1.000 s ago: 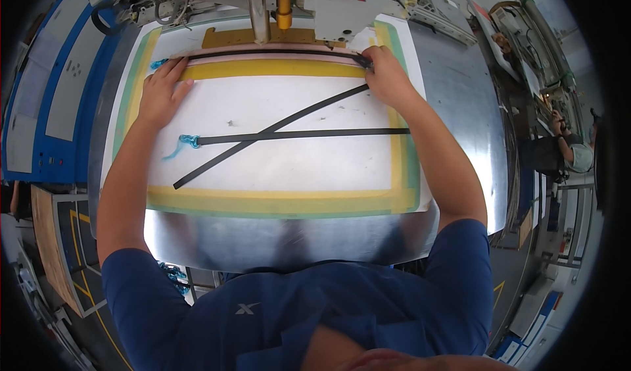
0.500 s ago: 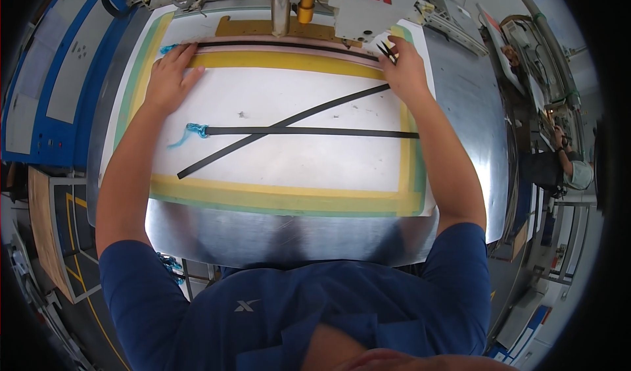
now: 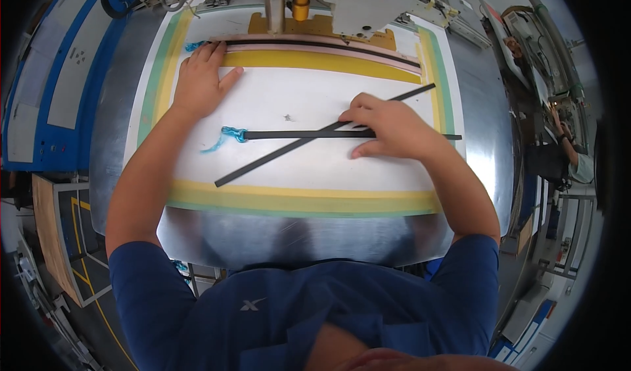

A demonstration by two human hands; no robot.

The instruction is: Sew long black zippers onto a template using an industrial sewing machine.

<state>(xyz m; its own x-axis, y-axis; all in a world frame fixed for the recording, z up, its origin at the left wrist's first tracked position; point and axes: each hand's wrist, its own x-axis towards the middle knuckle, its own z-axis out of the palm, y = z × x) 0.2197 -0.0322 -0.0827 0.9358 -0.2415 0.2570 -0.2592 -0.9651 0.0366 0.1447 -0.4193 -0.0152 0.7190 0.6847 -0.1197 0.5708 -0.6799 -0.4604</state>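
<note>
My left hand (image 3: 204, 81) lies with its fingertips on the left end of a long black strap (image 3: 322, 47) set in a pink-edged slot of a flat white template sheet (image 3: 309, 167). Its fingers are spread and its thumb stands apart. Over two loose black straps that cross on the sheet, my right hand (image 3: 391, 127) reaches with thumb and fingers apart. One is a slanting strap (image 3: 253, 165); the other is a level strap (image 3: 276, 135) with a knot of blue thread (image 3: 233, 134) at its left end. My right palm is hidden.
A sewing machine head (image 3: 365, 6) stands over the sheet's far edge, with a brown plate (image 3: 266, 24) below. The sheet rests on a shiny metal table (image 3: 263, 239). A blue cabinet (image 3: 56, 81) is at left; another person (image 3: 575, 160) is far right.
The sheet, the straps and my left hand have shifted right. My right hand has left the far strap's right end and come down to the crossed straps. Its small black pointed tool no longer shows.
</note>
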